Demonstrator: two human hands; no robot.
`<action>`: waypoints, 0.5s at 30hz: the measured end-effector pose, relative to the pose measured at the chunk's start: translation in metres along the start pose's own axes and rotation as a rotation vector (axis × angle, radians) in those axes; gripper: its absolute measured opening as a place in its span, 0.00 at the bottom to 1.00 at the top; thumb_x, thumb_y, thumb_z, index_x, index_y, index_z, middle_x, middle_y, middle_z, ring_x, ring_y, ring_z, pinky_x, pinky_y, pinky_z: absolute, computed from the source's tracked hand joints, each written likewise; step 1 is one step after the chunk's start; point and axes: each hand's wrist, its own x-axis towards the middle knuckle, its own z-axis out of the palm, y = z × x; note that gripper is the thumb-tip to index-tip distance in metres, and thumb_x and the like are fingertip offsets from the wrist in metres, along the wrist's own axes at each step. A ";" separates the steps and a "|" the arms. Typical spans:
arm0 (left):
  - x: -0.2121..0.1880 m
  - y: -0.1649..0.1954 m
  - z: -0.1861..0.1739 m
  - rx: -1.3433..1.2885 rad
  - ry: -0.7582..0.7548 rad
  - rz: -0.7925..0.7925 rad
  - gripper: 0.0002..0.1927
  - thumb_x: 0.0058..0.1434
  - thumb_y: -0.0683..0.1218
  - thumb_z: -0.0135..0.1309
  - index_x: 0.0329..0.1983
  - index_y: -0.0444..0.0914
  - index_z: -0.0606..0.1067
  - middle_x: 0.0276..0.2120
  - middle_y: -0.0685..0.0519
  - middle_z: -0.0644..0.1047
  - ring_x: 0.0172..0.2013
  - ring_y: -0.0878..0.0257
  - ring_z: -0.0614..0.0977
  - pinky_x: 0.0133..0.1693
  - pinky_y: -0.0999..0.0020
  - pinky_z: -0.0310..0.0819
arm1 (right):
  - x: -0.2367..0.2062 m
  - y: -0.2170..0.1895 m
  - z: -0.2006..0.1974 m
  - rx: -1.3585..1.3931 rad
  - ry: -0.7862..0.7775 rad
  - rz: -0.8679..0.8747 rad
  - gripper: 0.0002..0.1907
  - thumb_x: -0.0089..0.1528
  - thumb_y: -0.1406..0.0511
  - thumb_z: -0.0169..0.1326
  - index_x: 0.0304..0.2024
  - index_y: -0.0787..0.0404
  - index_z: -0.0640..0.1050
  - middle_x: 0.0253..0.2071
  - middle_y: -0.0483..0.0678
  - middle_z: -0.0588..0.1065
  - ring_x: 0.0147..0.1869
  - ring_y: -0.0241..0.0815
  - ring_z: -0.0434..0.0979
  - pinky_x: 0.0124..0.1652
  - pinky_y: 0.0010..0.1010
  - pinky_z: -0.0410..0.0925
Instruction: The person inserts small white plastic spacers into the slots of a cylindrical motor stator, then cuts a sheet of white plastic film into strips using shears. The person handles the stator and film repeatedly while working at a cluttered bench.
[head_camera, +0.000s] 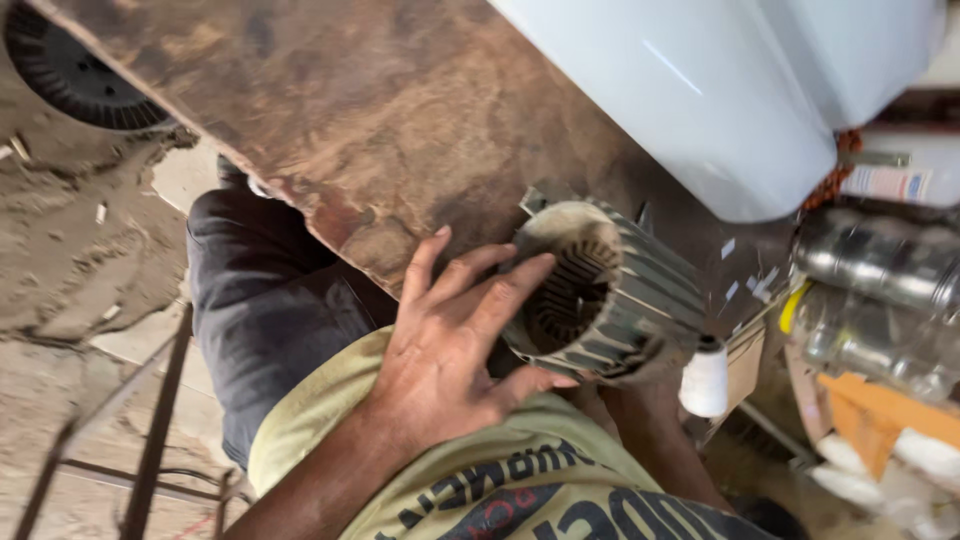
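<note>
Head view: left hand, fingers spread wide, pressed flat on the open end of a finned motor stator at the stained tabletop edge; right hand beneath, hidden, grip impossible to tell. Thread spool stands beside. Step: steadying the stator; turning it would need firm two-handed support.

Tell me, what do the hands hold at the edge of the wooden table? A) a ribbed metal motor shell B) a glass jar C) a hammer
A: the left hand spreads over the open end of a ribbed metal motor shell, whose slotted inside shows.
</note>
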 end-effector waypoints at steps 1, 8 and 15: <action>-0.001 0.005 0.001 0.023 0.000 -0.019 0.47 0.55 0.66 0.65 0.70 0.37 0.65 0.56 0.49 0.79 0.68 0.49 0.71 0.72 0.37 0.42 | -0.005 0.006 -0.001 -0.019 0.024 -0.018 0.25 0.66 0.69 0.54 0.65 0.64 0.65 0.59 0.53 0.71 0.62 0.44 0.75 0.61 0.39 0.72; -0.013 0.015 0.026 0.145 0.013 -0.050 0.42 0.53 0.51 0.67 0.68 0.34 0.63 0.57 0.44 0.78 0.61 0.51 0.78 0.72 0.41 0.47 | 0.000 0.039 0.013 0.395 0.002 -0.193 0.22 0.61 0.79 0.49 0.58 0.71 0.74 0.50 0.49 0.76 0.53 0.38 0.76 0.56 0.31 0.70; -0.035 0.004 0.040 -0.373 0.087 -0.173 0.37 0.65 0.42 0.66 0.73 0.32 0.60 0.58 0.48 0.75 0.56 0.61 0.78 0.59 0.68 0.77 | 0.005 -0.005 0.012 0.508 -0.165 -0.042 0.25 0.67 0.73 0.54 0.67 0.66 0.68 0.57 0.53 0.79 0.53 0.38 0.78 0.50 0.26 0.70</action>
